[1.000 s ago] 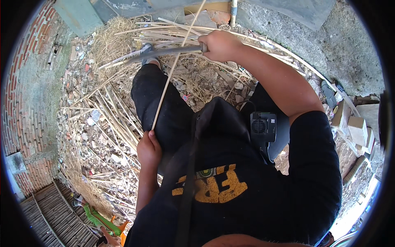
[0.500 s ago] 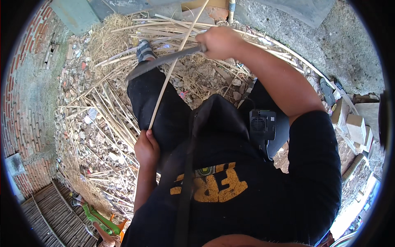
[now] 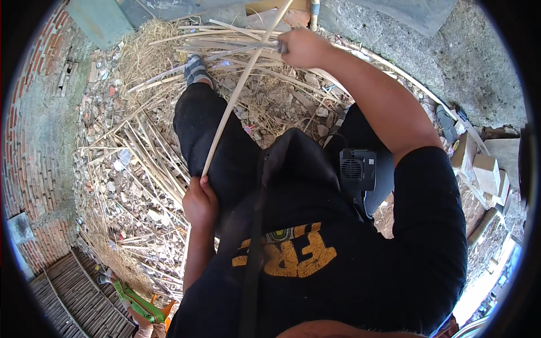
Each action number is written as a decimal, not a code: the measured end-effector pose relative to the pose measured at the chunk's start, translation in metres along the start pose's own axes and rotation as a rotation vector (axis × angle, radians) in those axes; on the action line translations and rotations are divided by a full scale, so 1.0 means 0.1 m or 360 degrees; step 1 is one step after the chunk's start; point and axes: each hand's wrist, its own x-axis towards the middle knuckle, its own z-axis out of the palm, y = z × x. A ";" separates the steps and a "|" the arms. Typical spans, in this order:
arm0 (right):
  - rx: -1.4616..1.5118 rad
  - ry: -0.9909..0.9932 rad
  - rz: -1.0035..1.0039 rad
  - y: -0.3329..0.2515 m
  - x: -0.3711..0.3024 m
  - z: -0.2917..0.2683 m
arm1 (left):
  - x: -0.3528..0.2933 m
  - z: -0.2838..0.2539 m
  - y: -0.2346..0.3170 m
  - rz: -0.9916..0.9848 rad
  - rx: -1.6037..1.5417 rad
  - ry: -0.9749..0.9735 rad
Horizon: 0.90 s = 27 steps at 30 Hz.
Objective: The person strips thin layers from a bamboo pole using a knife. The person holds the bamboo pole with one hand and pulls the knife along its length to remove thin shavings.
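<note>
A long, pale bamboo strip (image 3: 232, 102) rises from my left hand (image 3: 200, 204), passes over my left knee and runs off the top of the view. My left hand is closed round its near end. Farther up, my right hand (image 3: 307, 48) grips the handle of a large knife (image 3: 280, 47). Its blade points left and meets the strip near the far end. The blade is thin in this view and hard to separate from the strips behind it, so its tip cannot be made out.
More bamboo strips (image 3: 155, 155) lie left of my leg and beyond my sandalled foot (image 3: 196, 70). Dry straw (image 3: 149, 50) and rubble cover the ground. A brick wall (image 3: 39, 141) stands left, a rough grey wall (image 3: 473, 67) right. Another person (image 3: 138, 304) is at lower left.
The knife has moved away from me along the strip, and its blade has swung from across my left knee to the far side of it. My left hand stays nearly still.
</note>
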 end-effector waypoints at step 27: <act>-0.0041 0.0166 -0.0020 -0.01 -0.03 -0.17 | 0.02 0.05 -0.08 0.0015 -0.0108 0.0011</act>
